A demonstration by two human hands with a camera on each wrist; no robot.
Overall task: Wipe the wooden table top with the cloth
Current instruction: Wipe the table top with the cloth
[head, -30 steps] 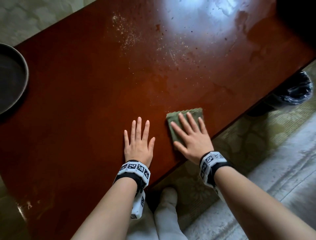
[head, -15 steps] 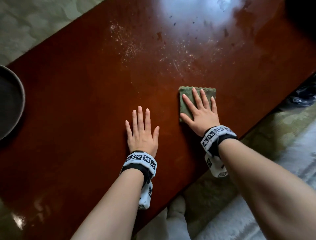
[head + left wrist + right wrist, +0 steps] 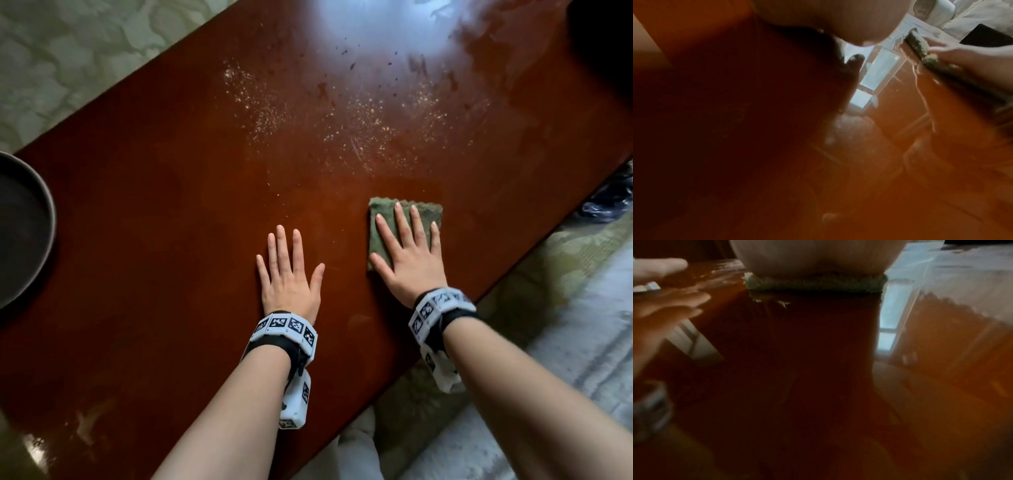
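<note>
Mid-wipe: right hand (image 3: 409,260) lies flat with fingers spread, palm pressing the folded green cloth (image 3: 424,214) onto the wooden table top (image 3: 171,222), not pinching it; left hand (image 3: 289,275) rests flat with fingers spread, just beside it, bracing. Next move likely pushes the nubby, scallop-edged cloth ahead of the fingertips into the pale gritty crumbs (image 3: 342,123) and dark specks on the glossy reddish surface, with even pressure.
</note>
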